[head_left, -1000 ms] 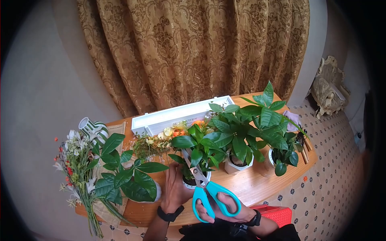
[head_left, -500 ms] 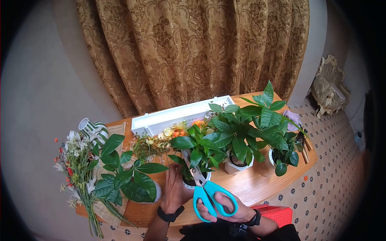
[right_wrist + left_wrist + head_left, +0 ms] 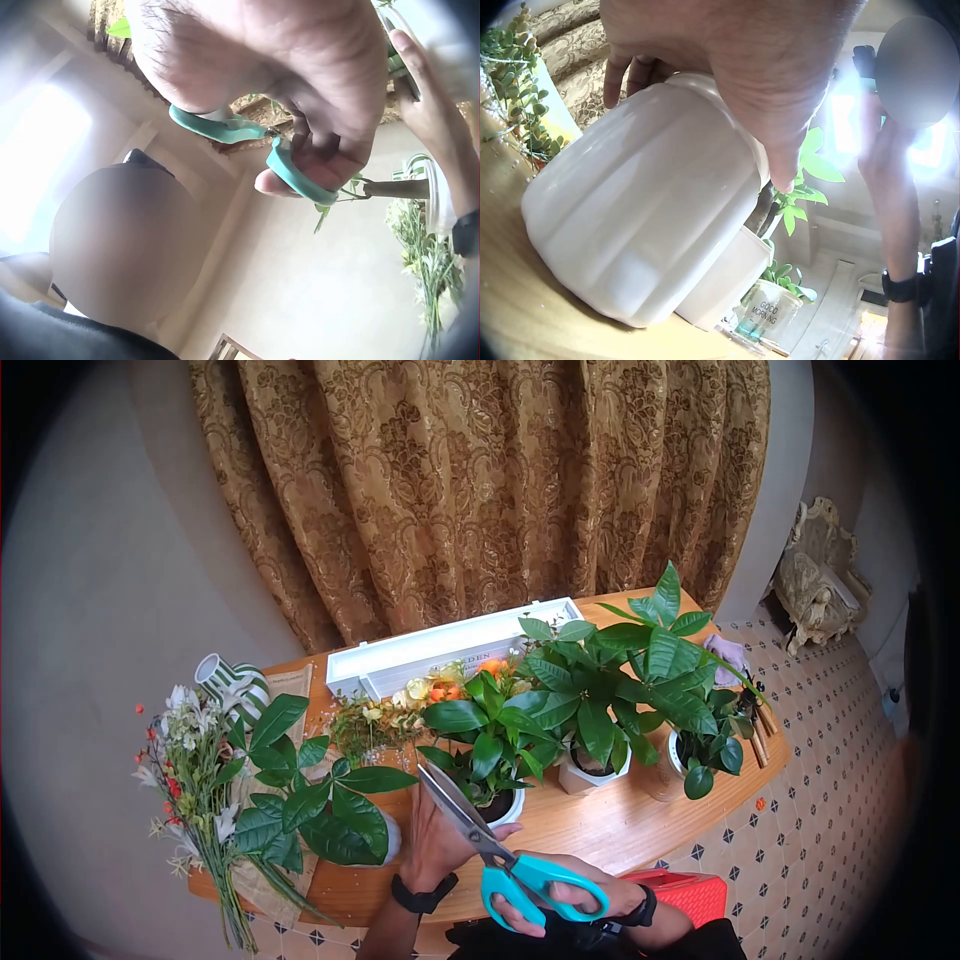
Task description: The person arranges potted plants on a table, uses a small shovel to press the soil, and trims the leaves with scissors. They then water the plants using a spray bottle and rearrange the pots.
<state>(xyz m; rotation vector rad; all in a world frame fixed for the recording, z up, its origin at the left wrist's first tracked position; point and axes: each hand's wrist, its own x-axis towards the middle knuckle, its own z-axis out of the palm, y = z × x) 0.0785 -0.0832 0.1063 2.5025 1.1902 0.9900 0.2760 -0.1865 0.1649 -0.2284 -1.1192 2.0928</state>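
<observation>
My right hand (image 3: 598,895) holds turquoise-handled scissors (image 3: 530,880), thumb and fingers through the loops. The blades point up and left, nearly together, and overlap my left hand (image 3: 430,842) in the head view. That left hand grips the rim of a white ribbed pot (image 3: 645,202), its thumb at the near side. From dark soil (image 3: 496,807) in this pot grows a leafy green plant (image 3: 490,735). In the right wrist view the scissor handles (image 3: 296,176) sit around the curled fingers. Left of my left hand stands another potted plant (image 3: 335,805) with broad leaves.
Two more potted plants (image 3: 600,710) (image 3: 700,745) stand to the right on the wooden table (image 3: 640,830). Behind are a white planter box (image 3: 460,635) and orange and cream flowers (image 3: 430,690). At left lie a striped vase (image 3: 235,685) and cut stems (image 3: 225,870). A red stool (image 3: 690,895) stands below.
The scissors have come back out of the plant's leaves toward me, blades now across my left hand. The left hand stays at the pot, its thumb now showing by the rim.
</observation>
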